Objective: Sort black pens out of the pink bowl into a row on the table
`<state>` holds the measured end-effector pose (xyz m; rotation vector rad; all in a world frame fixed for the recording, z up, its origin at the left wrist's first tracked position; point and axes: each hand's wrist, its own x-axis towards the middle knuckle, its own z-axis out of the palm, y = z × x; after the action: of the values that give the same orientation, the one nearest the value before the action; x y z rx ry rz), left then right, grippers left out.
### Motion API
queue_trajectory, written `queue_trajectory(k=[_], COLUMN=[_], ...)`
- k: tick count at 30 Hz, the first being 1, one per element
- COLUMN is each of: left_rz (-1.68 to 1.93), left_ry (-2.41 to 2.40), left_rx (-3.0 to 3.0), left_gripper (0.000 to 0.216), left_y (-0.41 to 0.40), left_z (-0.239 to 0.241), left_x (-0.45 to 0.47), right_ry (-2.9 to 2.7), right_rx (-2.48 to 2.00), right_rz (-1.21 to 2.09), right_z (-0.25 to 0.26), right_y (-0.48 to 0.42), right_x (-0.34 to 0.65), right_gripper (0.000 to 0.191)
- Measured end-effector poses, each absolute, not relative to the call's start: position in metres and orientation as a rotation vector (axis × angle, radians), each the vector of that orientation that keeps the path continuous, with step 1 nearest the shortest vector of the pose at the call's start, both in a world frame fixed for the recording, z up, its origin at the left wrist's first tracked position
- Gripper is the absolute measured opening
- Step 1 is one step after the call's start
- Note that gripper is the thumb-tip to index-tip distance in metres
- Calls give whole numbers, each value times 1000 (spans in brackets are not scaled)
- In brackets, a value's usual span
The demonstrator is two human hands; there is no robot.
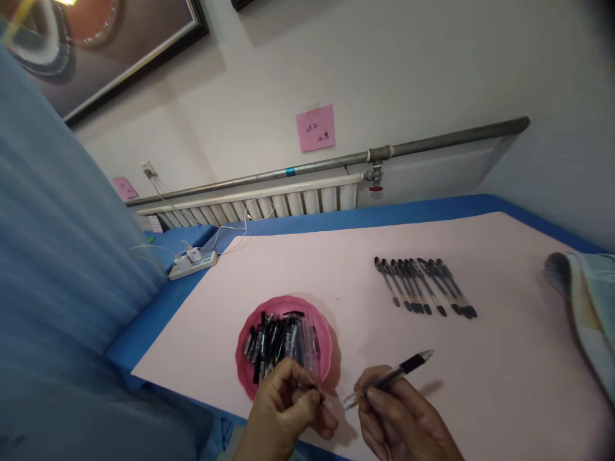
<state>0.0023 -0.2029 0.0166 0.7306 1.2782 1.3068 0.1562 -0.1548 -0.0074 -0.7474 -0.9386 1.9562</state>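
My right hand [398, 416] pinches a pen [401, 372] with a clear barrel, a black grip and a pale pointed tip aimed up and to the right. The pen's rear end points toward my left hand [288, 410]. That hand is closed, thumb against fingertips, around a small dark piece too small to name. It is in front of a pink scalloped bowl [328, 342], partly covering its near side. Black caps, clear tubes and other pen parts [276, 339] fill the bowl. Farther right, a row of several capped pens [418, 285] lies on the pink sheet.
A pink sheet [206, 314] covers the blue table [413, 214]. A white power strip [192, 264] with cables sits at the left edge, near a blue curtain [57, 256]. Folded patterned cloth [589, 301] lies at the right. Behind are a radiator [307, 200] and a pipe [446, 139].
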Motion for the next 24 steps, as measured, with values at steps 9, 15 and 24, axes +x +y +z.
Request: queue_trajectory(k=[9, 15, 24], left_rz=[1286, 1258, 1248], left_ry=[1130, 1126, 1135], left_rx=[630, 673, 652], left_gripper=[26, 24, 24], left_y=[-207, -209, -213], left_z=[10, 9, 9], left_x=[9, 8, 7], right_ry=[-1066, -1134, -1243], right_rx=[-750, -798, -855], right_rz=[1911, 1914, 1811], right_z=[-7, -11, -13], right_y=[-160, -160, -162], right_x=[153, 154, 159], right_gripper=[29, 31, 33])
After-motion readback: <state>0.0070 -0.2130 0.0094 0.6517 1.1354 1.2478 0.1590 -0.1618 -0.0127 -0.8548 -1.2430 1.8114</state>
